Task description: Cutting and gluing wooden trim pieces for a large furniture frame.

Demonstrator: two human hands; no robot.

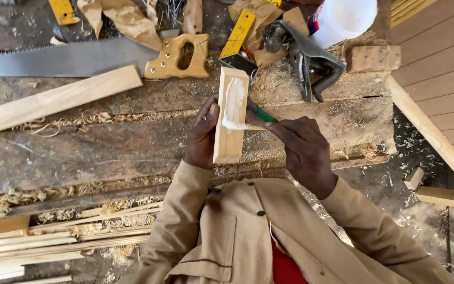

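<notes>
My left hand [202, 135] grips a short light wooden block [229, 142] by its left edge, holding it over the worn workbench [106, 152]. A smear of white glue [233, 104] covers the block's upper half. My right hand [305, 152] pinches a thin wooden stick [253, 127], and its tip touches the glue at the block's right edge. A green-handled tool [261, 113] lies just behind the block, partly hidden.
A handsaw [80, 59] lies at the back left beside a long wood strip [53, 100]. A metal plane [311, 60], a white plastic tub [342, 18] and yellow rulers [237, 32] sit at the back. Wood shavings and thin slats [38, 247] lie at the front left.
</notes>
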